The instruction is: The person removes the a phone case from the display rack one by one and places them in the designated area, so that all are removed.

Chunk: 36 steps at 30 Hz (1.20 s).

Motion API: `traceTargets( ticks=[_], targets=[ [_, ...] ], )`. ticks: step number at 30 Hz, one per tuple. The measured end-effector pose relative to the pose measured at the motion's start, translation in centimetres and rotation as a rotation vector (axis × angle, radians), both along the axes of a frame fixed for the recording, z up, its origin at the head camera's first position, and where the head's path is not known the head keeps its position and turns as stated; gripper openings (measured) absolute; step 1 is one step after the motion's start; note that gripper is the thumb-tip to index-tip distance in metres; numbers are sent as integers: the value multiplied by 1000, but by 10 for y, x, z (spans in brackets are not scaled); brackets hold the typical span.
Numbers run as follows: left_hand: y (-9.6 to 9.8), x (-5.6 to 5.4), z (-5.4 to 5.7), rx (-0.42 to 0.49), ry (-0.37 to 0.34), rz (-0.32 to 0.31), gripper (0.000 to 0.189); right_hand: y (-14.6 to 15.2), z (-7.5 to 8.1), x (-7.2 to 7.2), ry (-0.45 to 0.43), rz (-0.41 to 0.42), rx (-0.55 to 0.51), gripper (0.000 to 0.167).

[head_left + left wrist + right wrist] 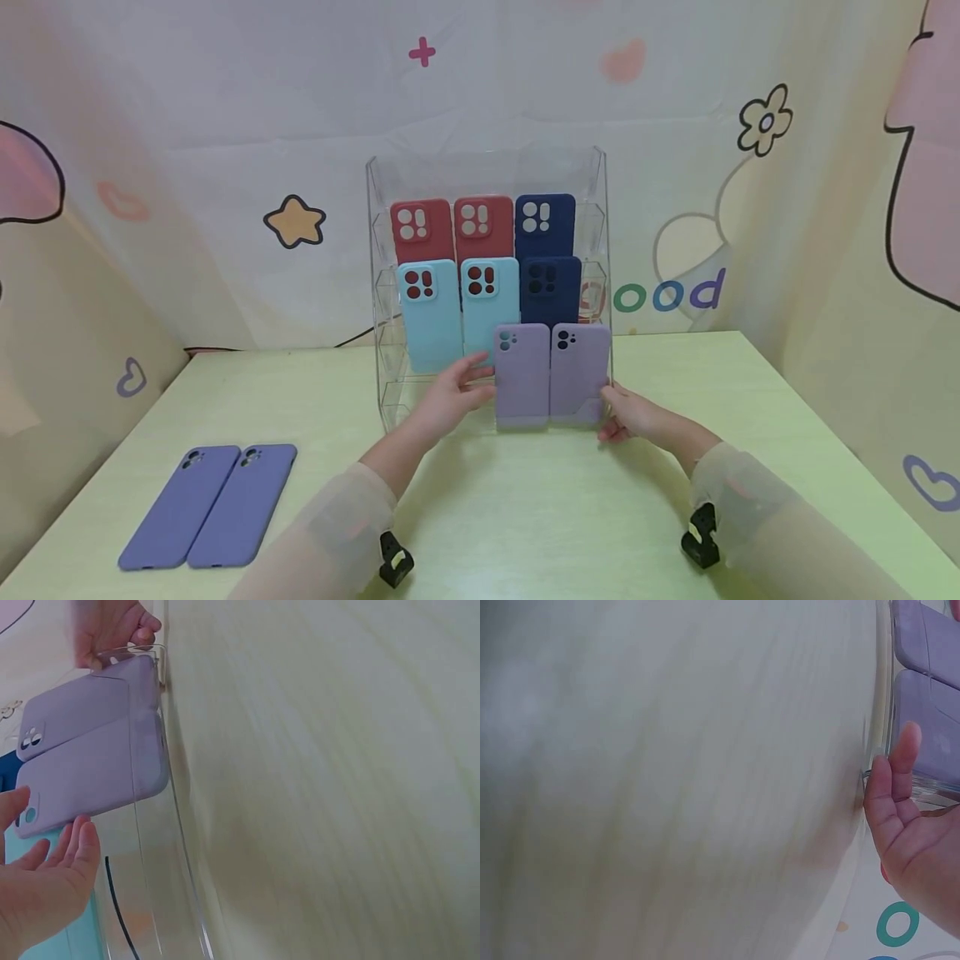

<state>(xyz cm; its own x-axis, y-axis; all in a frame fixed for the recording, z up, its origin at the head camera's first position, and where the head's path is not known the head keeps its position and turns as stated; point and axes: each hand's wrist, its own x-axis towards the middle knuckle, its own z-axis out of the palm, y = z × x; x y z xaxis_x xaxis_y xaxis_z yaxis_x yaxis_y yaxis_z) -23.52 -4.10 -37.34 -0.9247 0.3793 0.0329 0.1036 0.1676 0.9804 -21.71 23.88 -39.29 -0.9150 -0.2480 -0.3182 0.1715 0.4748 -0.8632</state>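
A clear tiered display rack (pixel 397 408) stands on the table with phone cases in its tiers. Two lilac phone cases (pixel 522 375) (pixel 94 772) (pixel 930 727) stand side by side in the front tier at the right. My left hand (pixel 459 390) (pixel 45 889) has its fingers loosely extended beside the left lilac case, fingertips right at its edge. At the rack's right end, my right hand (pixel 628 414) (pixel 922 832) grips the lower side edge, its fingertips beside the right lilac case. Part of that grip is hidden.
Two light blue cases (pixel 431 325) and a navy case (pixel 551 292) stand in the middle tier. Behind them are two red cases (pixel 422 237) and another navy case (pixel 546 233). Two blue-violet cases (pixel 180 508) lie on the table (pixel 480 517) at the left. A patterned cloth (pixel 480 83) hangs behind.
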Motion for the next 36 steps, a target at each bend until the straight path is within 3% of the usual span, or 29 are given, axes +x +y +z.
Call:
traceTargets(
  ticks=[7,12,18,28,36],
  targets=[
    [9,-3,-5,-29,-12,41,46,-1,1,1,0,-14,19,61],
    [18,-5,-9,-102,57,42,37,-1,1,1,-9,-12,22,61],
    [23,-4,-8,-121,110,60,23,0,-2,-1,-9,-11,5,62],
    [8,4,5,22,107,134,21,0,-2,-1,-9,-19,13,63],
    [-6,15,4,64,5,126,23,0,-3,-1,7,-15,-23,63]
  ],
)
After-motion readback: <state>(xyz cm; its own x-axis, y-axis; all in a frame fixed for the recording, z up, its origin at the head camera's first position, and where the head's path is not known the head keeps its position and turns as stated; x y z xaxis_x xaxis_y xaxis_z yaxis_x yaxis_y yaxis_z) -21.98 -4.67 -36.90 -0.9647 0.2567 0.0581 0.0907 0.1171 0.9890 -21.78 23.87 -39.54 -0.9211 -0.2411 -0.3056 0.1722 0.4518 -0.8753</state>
